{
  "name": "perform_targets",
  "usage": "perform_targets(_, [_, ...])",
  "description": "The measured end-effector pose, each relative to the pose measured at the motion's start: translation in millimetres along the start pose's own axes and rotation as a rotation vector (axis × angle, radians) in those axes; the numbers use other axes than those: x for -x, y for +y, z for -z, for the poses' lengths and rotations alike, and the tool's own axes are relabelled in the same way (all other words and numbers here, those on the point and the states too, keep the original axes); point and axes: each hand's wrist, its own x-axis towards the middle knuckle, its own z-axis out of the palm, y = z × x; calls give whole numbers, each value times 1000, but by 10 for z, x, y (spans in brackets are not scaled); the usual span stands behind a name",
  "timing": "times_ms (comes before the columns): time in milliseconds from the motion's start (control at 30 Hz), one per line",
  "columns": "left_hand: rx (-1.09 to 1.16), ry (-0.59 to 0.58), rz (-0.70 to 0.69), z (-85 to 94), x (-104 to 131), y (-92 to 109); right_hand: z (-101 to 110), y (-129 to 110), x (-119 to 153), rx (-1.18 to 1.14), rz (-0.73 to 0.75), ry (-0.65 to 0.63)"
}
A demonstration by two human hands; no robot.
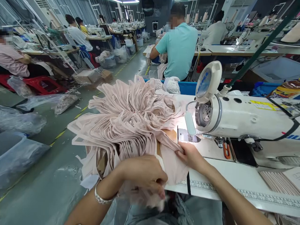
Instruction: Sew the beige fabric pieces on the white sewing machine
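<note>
A large heap of pale pink fabric pieces (pixel 122 115) lies fanned out over the left end of the sewing table. My left hand (pixel 145 175), with a bangle at the wrist, is curled in front of the heap; pink fabric, blurred, hangs below its fingers. My right hand (pixel 189 156) pinches the edge of a pink piece (pixel 172 162) that drapes over the table's front edge. Just behind my right hand is the lit needle area of a white sewing machine (pixel 239 117).
Orange-handled snips (pixel 226 150) lie on the machine bed. A measuring tape runs along the front edge (pixel 246 193). Behind the table sits a person in a turquoise shirt (pixel 179 50). Plastic bins (pixel 14 156) and bags stand on the floor at left.
</note>
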Motion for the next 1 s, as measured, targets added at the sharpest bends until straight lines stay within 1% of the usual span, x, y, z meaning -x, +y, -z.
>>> perform_targets(33, [67,-59,-22,30,-5,-5,54,60,72,22,-31,42])
perform_targets(67, [107,-57,-24,43,-42,-8,116,121,149,29,-57,87])
perform_targets(100, [97,0,-2,38,-107,-11,179,178,228,21,-80,129])
perform_targets(133, [22,108,49,15,-196,-16,236,227,302,-5,-101,164])
perform_targets(167, [-102,228,97,-25,-301,-24,282,265,368,-46,-128,191])
perform_targets(200, [-252,316,123,-82,-414,-39,312,290,422,-98,-170,213])
perform_targets(233, [-395,352,111,-153,-525,-60,323,304,462,-157,-228,228])
perform_targets(267, [-508,347,72,-234,-627,-87,317,307,489,-229,-295,236])
perform_targets(333, [-647,288,31,-404,-787,-148,277,292,520,-400,-426,248])
perform_targets(400, [-727,257,104,-545,-883,-196,257,267,571,-531,-498,257])
perform_targets(433, [-764,254,167,-590,-912,-211,275,258,623,-525,-506,282])
perform_targets(467, [-801,250,229,-614,-934,-219,320,255,703,-449,-502,323])
perform_targets(500, [-837,242,270,-616,-954,-221,394,261,811,-307,-499,384])
perform_targets(533, [-869,230,285,-598,-973,-220,494,278,944,-112,-490,460])
perform_targets(567, [-893,224,273,-562,-993,-216,616,310,1095,100,-493,522])
perform_targets(633, [-913,231,187,-461,-1035,-205,886,414,1419,503,-547,660])
perform_targets(700, [-892,242,116,-361,-1068,-188,1127,556,1708,807,-523,695])
perform_targets(733, [-880,240,101,-325,-1077,-175,1217,627,1823,882,-528,721])
perform_targets(800, [-866,220,101,-289,-1074,-140,1329,748,1984,871,-518,699])
perform_targets(867, [-873,187,97,-297,-1054,-103,1374,817,2064,787,-535,677])
perform_targets(933, [-891,160,88,-324,-1037,-79,1393,834,2092,737,-574,668])
perform_targets(1000, [-899,156,51,-340,-1039,-76,1414,810,2089,731,-605,666])
